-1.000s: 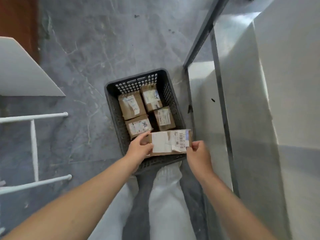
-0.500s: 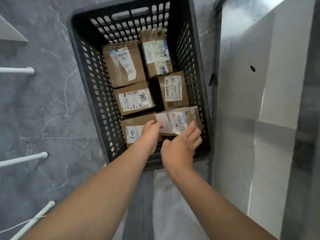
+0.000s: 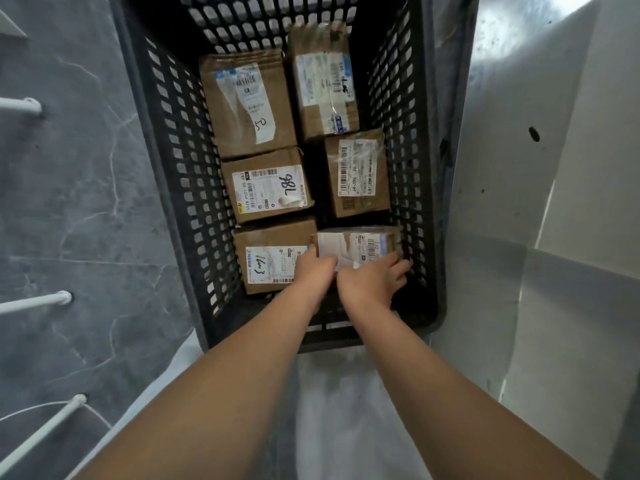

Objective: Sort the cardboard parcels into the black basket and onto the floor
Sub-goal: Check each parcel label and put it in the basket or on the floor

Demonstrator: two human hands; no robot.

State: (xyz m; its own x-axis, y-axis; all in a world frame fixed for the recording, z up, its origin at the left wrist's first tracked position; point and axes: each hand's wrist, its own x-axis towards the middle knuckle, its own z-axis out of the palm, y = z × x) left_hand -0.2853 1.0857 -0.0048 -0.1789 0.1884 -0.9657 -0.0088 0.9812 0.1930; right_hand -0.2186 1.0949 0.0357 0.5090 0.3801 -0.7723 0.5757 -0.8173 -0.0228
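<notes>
Black basket (image 3: 429,174) sits on the grey floor (image 3: 76,202), directly ahead of you and below. Five cardboard parcels lie flat inside in two columns. The sixth, the taped parcel (image 3: 362,244), is in the near right corner, where your hands are.

Hands: close together, side by side, almost touching. Your left hand (image 3: 313,271) grips the taped parcel at its near left corner. Your right hand (image 3: 372,282) has its fingers curled over the near edge, further right. Thumbs are hidden, so how far under the box they reach cannot be told.

Position: the taped parcel lies just beyond your knuckles, label up, long axis across the basket, left to right. Its left end touches or overlaps the neighbouring parcel (image 3: 270,258); which of the two cannot be told. Its right end is near the basket's right wall. The far parcel (image 3: 358,173) is just behind it, with a dark gap between.

Judgement: placing step, nearly done. Whether the box rests on the basket bottom is not visible. The next move likely calls for both hands to let go and draw back toward you. Your right hand is the one nearer the wall, so mind its fingers against the mesh.
</notes>
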